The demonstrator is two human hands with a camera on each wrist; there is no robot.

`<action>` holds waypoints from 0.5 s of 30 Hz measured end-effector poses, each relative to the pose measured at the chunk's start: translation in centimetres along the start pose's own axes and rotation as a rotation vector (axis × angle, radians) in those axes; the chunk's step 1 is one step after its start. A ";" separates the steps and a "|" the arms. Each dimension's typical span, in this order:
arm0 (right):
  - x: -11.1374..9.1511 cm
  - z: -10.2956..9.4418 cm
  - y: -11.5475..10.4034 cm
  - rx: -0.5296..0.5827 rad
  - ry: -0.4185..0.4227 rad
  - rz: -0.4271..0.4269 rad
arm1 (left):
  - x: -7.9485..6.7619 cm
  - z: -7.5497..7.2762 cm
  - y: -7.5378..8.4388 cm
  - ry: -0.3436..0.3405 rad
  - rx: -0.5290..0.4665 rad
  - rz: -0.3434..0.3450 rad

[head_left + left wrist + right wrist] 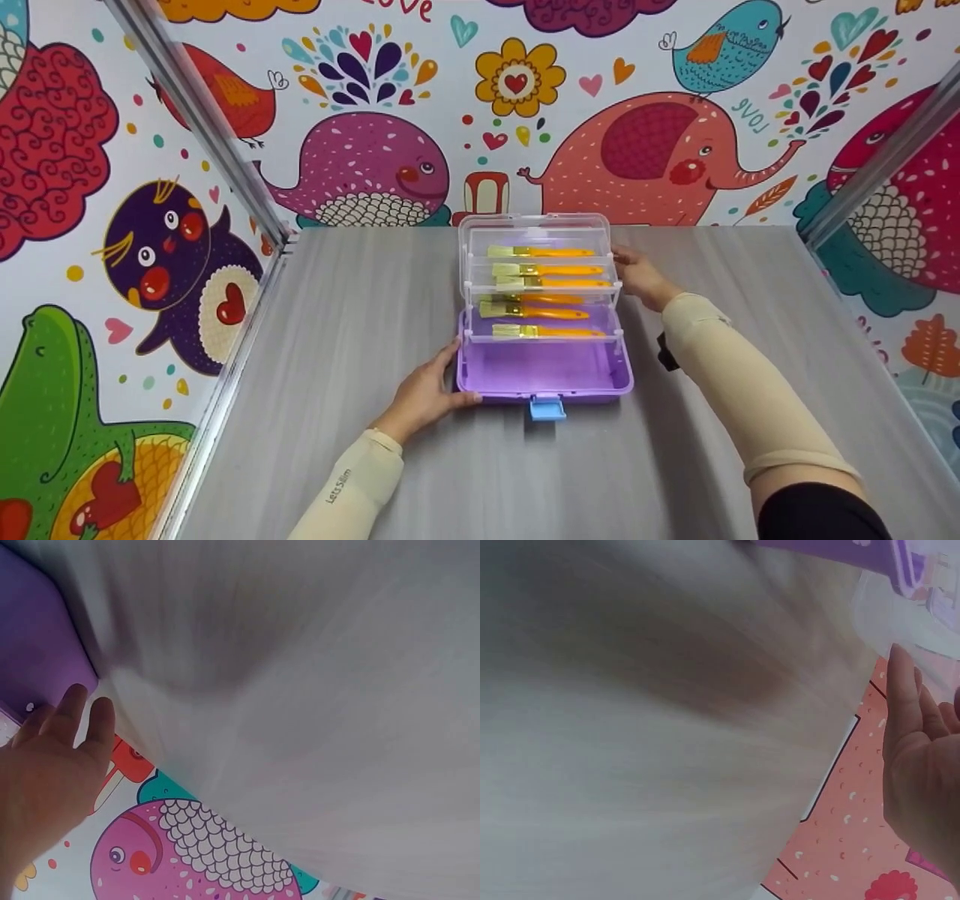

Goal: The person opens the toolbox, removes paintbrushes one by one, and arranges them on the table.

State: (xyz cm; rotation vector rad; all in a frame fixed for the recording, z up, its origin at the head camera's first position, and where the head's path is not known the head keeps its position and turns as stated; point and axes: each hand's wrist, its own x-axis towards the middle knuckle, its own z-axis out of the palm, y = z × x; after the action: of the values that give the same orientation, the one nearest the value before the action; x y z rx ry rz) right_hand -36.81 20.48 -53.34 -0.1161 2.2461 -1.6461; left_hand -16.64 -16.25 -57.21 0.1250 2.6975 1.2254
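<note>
Purple plastic makes up the bottom of the toolbox [510, 367], which sits on the gray counter [360, 337]. The left hand [429, 386] rests at its front left corner with a loose grip, fingers lying along the side. The right hand [641, 277] is at the right edge of the clear lid [536, 234] (I can't tell if that grip pinches it). To do this well, I think, keep the bottom still and move the lid slowly, so nothing jumps. Six paintbrushes [566, 332] with orange handles lie in clear trays [540, 340] above the purple bottom. A blue latch [547, 409] sticks out in front.
</note>
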 end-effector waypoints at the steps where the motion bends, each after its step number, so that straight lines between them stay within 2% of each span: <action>1: 0.0 0.1 0.1 0.005 0.005 -0.002 | 0.0 0.0 0.0 -0.001 0.002 0.003; 5: -0.1 0.7 0.6 0.031 0.023 0.025 | 0.1 0.0 -0.2 -0.003 0.011 0.008; 10: -0.6 1.1 0.9 0.118 -0.009 0.094 | 0.1 0.0 -0.2 -0.001 0.009 0.017; 15: -0.8 1.2 1.3 0.118 -0.033 0.132 | 0.2 0.0 -0.1 -0.002 0.004 0.020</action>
State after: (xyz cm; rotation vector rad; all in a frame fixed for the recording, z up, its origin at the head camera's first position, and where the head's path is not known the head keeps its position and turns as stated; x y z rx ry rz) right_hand -35.54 20.07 -54.72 0.0334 2.0796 -1.6880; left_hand -16.79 -16.30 -57.31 0.1542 2.7035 1.2245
